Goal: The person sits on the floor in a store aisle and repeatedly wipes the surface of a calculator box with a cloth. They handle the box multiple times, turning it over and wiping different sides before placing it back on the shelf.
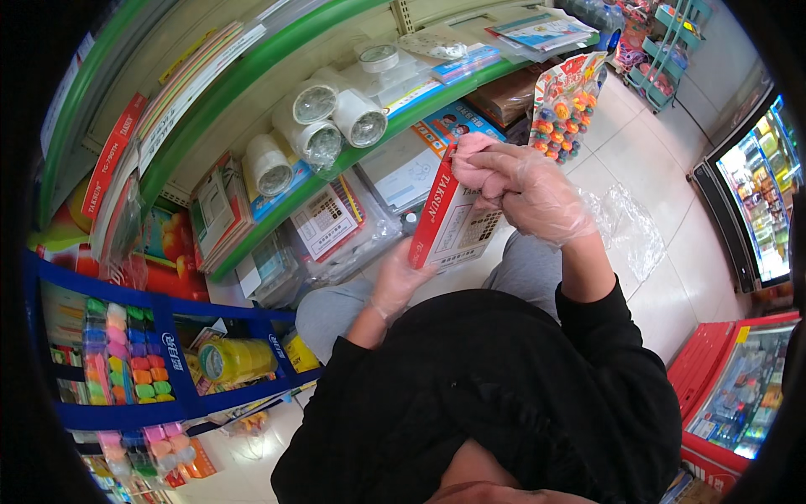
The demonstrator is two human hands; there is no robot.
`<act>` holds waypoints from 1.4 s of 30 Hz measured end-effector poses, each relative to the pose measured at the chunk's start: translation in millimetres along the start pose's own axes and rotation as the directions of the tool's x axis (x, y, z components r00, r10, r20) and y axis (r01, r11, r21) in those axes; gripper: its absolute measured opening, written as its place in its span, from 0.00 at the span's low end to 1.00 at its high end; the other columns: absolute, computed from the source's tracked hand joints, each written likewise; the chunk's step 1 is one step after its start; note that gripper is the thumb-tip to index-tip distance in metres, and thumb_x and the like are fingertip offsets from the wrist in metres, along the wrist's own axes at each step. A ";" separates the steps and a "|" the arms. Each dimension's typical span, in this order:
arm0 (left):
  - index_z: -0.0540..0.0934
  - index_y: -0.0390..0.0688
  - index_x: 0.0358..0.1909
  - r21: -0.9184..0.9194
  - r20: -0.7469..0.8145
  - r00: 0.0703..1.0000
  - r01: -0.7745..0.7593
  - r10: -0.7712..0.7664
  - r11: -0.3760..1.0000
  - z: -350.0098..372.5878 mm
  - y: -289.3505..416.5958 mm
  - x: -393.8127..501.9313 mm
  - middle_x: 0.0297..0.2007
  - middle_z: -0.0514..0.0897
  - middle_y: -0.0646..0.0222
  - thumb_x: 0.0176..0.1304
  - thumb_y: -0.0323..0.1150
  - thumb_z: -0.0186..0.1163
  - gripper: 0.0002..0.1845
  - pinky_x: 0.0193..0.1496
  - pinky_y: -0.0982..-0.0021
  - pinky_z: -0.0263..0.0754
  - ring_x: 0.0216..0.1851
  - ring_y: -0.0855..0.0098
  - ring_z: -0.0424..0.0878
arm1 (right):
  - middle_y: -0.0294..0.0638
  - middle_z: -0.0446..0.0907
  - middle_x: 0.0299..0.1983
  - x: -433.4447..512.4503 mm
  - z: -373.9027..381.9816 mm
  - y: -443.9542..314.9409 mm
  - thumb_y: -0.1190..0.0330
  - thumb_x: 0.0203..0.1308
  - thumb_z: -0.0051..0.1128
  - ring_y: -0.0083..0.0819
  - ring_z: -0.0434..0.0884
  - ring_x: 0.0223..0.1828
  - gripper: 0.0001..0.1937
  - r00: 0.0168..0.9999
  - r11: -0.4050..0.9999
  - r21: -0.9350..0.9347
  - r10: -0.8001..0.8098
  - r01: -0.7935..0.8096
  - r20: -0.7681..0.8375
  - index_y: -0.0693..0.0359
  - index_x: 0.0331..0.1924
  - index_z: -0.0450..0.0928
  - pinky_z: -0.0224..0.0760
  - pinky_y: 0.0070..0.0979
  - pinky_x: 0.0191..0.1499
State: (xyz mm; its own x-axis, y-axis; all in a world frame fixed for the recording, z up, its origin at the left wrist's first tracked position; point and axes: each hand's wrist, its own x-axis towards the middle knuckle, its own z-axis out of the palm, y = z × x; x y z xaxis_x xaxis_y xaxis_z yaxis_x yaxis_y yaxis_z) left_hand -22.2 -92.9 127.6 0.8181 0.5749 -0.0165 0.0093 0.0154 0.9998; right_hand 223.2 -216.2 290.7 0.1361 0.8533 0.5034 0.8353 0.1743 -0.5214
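My left hand point(398, 283), in a clear plastic glove, grips the lower end of a red and white Taksun calculator box point(434, 220). The box is held up at a tilt above my lap, its red spine towards the shelf. A pink cloth point(473, 165) is bunched under the fingers of my right hand point(546, 194), also gloved. That cloth presses on the upper part of the box's white front, covering some of its print.
Green-edged shelves point(390, 129) hold rolls of tape point(318, 120) and stationery. Packs of colourful balls point(560, 123) stand at the shelf's end. A plastic bag point(630, 227) lies on the tiled floor. A blue rack point(170, 359) is at left, a red freezer point(705, 372) at right.
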 end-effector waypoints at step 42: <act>0.60 0.33 0.71 -0.571 -0.116 0.986 0.036 -0.123 0.820 -3.5 25.0 2.3 0.60 0.78 0.50 0.64 0.27 0.64 0.35 0.61 0.51 0.83 0.60 0.55 0.82 | 0.49 0.80 0.53 -38.0 49.4 40.5 0.89 0.47 0.45 0.29 0.84 0.45 0.43 0.747 0.123 0.860 0.566 -0.496 0.350 0.66 0.75 0.60 0.80 0.22 0.44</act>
State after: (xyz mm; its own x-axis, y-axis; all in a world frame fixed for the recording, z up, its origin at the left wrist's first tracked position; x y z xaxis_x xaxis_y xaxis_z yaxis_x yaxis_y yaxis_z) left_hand -22.1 -88.4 152.6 0.7387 0.6592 -0.1404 -0.2916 0.5005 0.8152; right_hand 225.6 -217.3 216.4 0.3878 0.9077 -0.1600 -0.4226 0.0208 -0.9061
